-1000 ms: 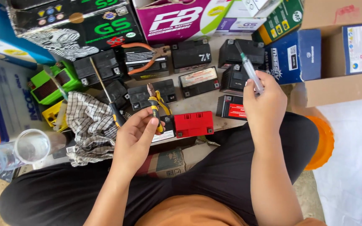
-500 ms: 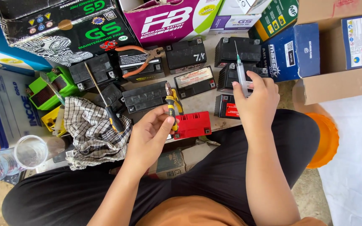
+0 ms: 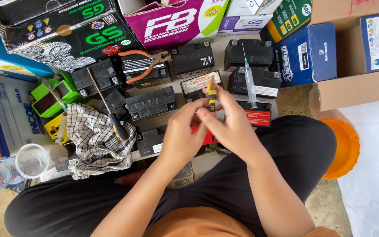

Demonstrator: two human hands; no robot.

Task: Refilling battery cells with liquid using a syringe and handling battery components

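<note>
Your left hand (image 3: 181,134) and right hand (image 3: 231,125) meet over your lap, fingers of both pinched around a small yellow-and-black tool (image 3: 211,94) held upright just above the red battery (image 3: 257,117). By the look of it you are only readying the tool; no battery is touched yet. The syringe (image 3: 249,81) lies released on the black batteries. Your hands hide the tool's lower end, so its tip is unclear.

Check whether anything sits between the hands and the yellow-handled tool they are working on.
Nothing visible does. The left hand and right hand both grip the yellow-handled tool directly, above the red battery. The syringe lies apart, to the right.
</note>
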